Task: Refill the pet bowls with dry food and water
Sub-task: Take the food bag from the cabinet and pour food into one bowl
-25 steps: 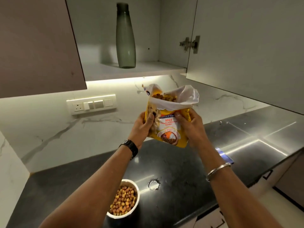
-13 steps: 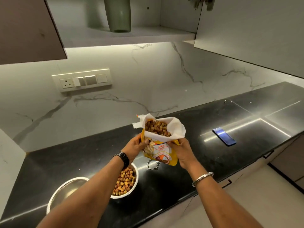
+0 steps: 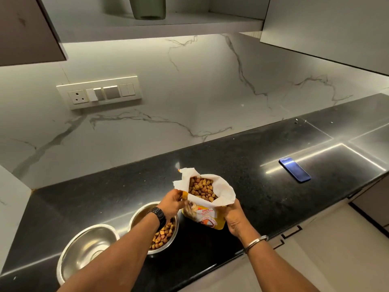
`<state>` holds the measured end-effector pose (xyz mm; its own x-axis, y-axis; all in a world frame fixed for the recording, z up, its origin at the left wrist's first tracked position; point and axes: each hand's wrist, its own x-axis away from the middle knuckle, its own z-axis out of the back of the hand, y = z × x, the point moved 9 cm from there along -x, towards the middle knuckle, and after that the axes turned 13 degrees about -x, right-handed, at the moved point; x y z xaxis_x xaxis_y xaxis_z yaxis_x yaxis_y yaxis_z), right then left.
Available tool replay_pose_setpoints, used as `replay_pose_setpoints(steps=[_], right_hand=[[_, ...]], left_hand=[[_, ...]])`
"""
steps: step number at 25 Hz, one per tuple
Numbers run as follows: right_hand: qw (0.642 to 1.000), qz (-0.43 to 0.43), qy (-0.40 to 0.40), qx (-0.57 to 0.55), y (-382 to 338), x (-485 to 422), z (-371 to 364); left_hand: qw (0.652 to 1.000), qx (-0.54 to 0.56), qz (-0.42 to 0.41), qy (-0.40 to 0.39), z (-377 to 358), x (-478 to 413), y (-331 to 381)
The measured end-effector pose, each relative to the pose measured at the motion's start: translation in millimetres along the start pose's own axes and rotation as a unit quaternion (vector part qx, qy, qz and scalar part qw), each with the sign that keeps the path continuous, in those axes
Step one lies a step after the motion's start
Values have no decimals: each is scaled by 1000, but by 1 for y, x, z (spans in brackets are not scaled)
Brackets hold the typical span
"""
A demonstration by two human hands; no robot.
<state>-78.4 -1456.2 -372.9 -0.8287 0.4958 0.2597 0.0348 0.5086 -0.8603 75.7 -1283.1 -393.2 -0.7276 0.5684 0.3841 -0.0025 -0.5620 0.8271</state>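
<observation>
Food bag (image 3: 207, 216) stands open on the counter (image 3: 263, 186), at three o'clock of the filled bowl (image 3: 155, 226). I grip it with both hands (image 3: 172, 204) (image 3: 235, 220). Feeding looks done; next, water for the empty bowl (image 3: 88, 249).

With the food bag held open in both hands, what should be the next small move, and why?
Probably set the bag down on the counter: one bowl already holds kibble, while the other bowl looks empty and may need water.
</observation>
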Motion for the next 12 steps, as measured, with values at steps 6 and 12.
replay_pose_setpoints(steps=[6,12], right_hand=[[999,-32,8,16,12,1,26],[989,-30,31,140,4,8,32]], left_hand=[[999,-47,-9,-13,-5,-1,17],[998,-55,-18,2,6,11,25]])
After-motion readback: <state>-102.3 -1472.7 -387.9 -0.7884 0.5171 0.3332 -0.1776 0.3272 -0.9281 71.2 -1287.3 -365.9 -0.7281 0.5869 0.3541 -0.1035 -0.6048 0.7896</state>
